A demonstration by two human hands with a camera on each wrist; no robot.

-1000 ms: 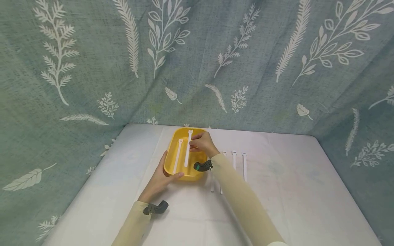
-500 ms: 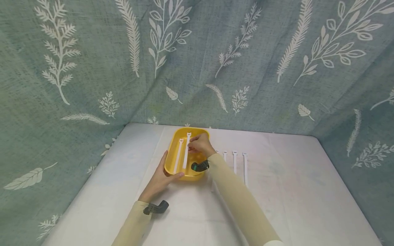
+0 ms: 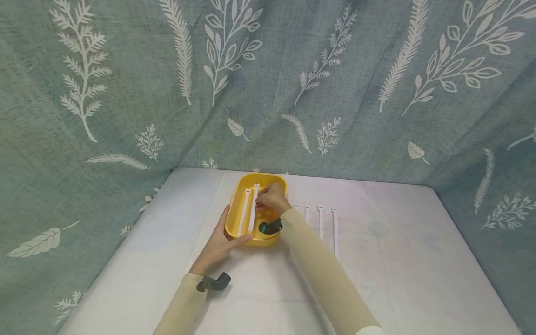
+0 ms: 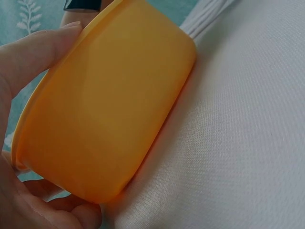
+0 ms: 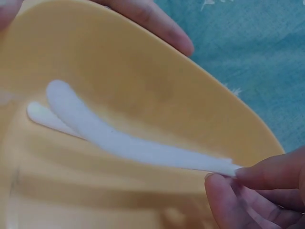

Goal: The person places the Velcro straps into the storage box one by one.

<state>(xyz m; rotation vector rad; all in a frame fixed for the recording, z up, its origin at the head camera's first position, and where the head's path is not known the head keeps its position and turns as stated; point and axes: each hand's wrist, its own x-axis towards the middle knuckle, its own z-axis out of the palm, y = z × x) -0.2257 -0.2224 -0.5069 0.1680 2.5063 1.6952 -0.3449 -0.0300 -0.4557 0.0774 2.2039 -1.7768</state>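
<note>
My left hand (image 3: pixel 218 245) grips the near left corner of a yellow plastic tray (image 3: pixel 263 242); its thumb lies over the rim and its fingers curl round the outer side in the left wrist view. Inside the tray, my right hand (image 3: pixel 273 198) pinches a white hook-and-loop cable tie (image 5: pixel 138 151) between thumb and forefinger, near its slotted head. The held tie bows slightly over the tray floor. Another white cable tie (image 3: pixel 244 213) lies lengthwise in the tray, left of the held one, its rounded end (image 5: pixel 40 117) partly covered in the right wrist view.
Several more white cable ties (image 3: pixel 335 232) lie side by side on the white-covered table (image 3: pixel 398 260), right of the tray, some partly hidden by my right forearm. A green leaf-patterned curtain (image 3: pixel 268 83) stands close behind the tray.
My right hand has moved slightly left and down, lowering the held cable tie nearer the one lying in the tray. My left hand has kept its grip on the tray.
</note>
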